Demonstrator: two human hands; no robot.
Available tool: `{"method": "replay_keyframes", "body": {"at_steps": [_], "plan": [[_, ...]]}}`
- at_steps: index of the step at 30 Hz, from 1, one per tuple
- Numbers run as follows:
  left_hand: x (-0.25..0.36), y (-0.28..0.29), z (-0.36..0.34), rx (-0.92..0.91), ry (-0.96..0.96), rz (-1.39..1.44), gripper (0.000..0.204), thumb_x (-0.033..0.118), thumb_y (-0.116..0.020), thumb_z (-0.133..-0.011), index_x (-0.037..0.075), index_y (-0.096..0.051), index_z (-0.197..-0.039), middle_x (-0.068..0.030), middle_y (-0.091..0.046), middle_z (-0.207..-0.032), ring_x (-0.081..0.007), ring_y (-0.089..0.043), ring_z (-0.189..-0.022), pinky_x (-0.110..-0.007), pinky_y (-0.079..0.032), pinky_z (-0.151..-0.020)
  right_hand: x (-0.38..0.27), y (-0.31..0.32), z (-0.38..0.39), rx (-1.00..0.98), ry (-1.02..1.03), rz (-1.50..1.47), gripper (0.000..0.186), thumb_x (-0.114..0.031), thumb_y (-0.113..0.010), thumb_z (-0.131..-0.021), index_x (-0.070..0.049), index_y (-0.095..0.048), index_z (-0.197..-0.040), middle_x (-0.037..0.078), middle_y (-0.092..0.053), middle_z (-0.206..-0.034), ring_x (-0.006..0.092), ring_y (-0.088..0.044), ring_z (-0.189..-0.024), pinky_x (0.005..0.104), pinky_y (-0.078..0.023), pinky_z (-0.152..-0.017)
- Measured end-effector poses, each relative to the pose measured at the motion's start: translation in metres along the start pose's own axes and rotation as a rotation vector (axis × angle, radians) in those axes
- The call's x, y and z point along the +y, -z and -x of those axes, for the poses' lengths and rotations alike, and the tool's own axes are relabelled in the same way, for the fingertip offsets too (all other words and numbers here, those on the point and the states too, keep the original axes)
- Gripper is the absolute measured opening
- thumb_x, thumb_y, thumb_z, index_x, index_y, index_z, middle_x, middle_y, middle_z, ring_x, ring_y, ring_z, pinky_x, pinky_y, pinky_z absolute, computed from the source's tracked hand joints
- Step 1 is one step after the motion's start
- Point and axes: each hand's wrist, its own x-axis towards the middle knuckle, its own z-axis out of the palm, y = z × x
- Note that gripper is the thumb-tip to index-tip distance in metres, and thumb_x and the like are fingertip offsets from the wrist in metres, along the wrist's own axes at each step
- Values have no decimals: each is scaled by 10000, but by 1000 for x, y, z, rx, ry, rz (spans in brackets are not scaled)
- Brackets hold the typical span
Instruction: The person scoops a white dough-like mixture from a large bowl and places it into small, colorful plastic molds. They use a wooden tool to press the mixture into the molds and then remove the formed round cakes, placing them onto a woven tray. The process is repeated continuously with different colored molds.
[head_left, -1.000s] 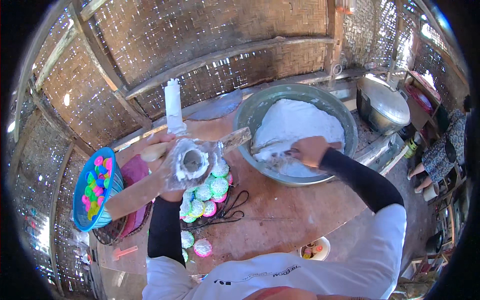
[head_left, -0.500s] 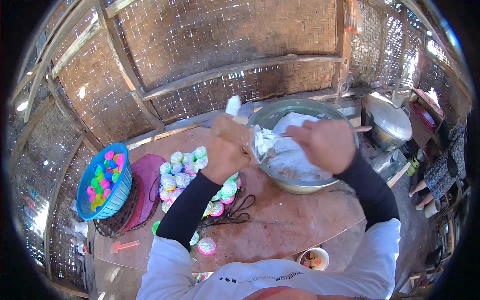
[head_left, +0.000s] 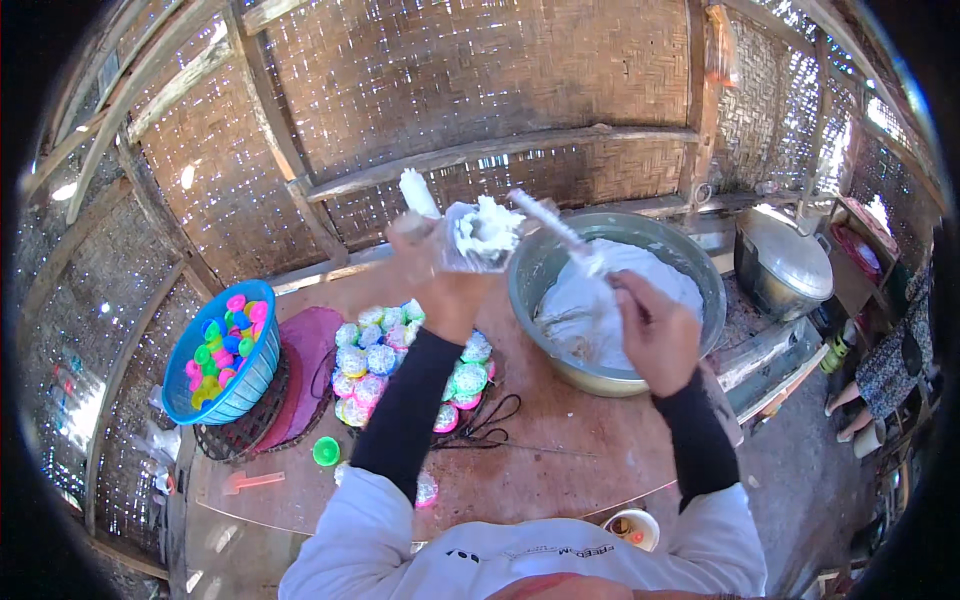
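Note:
My left hand (head_left: 445, 275), partly smeared by motion, is closed round a clear plastic bag (head_left: 462, 258). White fluffy cream (head_left: 487, 230) fills the bag's mouth, and a white lump (head_left: 418, 192) sticks up beyond my knuckles. In my right hand (head_left: 655, 335) is a narrow spatula (head_left: 555, 222) smeared with white, held over the near side of a large metal basin and pointing up and left, apart from the bag. The basin (head_left: 590, 385) contains a mound of the same white cream (head_left: 640, 280). Below my left wrist lie several colourful small cups (head_left: 375, 358) topped with white.
A blue basket (head_left: 262, 372) of bright plastic cups stands at the left. A green cup (head_left: 326, 451), an orange plastic utensil (head_left: 255, 481) and black cord (head_left: 490, 430) lie on the table (head_left: 560, 470). A lidded pot (head_left: 785, 260) stands right; another person (head_left: 890, 350) is at the far right.
My right hand has drawn the spatula out of the bag and turned it to point up and left. The left hand with the bag has shifted slightly left, and more cream shows at its mouth.

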Motion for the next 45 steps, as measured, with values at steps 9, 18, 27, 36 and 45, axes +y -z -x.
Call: {"method": "replay_keyframes", "body": {"at_steps": [9, 18, 27, 36, 45], "plan": [[53, 16, -3, -3, 63, 40, 332, 116, -682, -694, 42, -547, -988, -94, -575, -941, -240, -544, -870, -374, -378, -882, -26, -27, 33, -36, -102, -269, 185, -134, -591, -835, -74, -644, -1001, 163, -644, -784, 308, -629, -604, 358, -485, -520], [61, 151, -53, -158, 346, 365, 407, 57, -659, -707, 32, -564, -1102, -87, -597, -1046, -232, -574, -959, -344, -451, -881, 92, -7, 2, -580, -155, 453, 268, -272, -599, -806, -104, -673, -1000, 176, -651, -823, 327, -638, -763, 431, -505, -685], [58, 165, -10, -314, 69, 1783, 199, 213, -728, -715, 230, -574, -840, 25, -414, -1022, -123, -459, -896, -301, -396, -867, -162, -144, 47, -1741, -859, -2634, 1021, -794, -376, -741, -15, -267, -1393, 221, -363, -1386, 377, -533, -1042, 483, -488, -783], [62, 353, 53, -114, 799, 35, 353, 53, -683, -712, 40, -584, -1050, -68, -611, -985, -185, -586, -904, -328, -457, -847, -157, -139, 64, -1058, -948, -1855, 748, -712, -359, -815, -100, -431, -1239, 87, -552, -863, 145, -482, -574, 246, -379, -383], [125, 364, 57, -489, 223, -725, 391, 262, -806, -565, 90, -664, -887, -78, -659, -826, -251, -632, -709, -378, -492, -693, -186, -155, 51, -864, -22, -1148, 859, -403, -619, -812, 31, -159, -1394, 115, -476, -1096, 215, -531, -888, 346, -441, -830]]}}
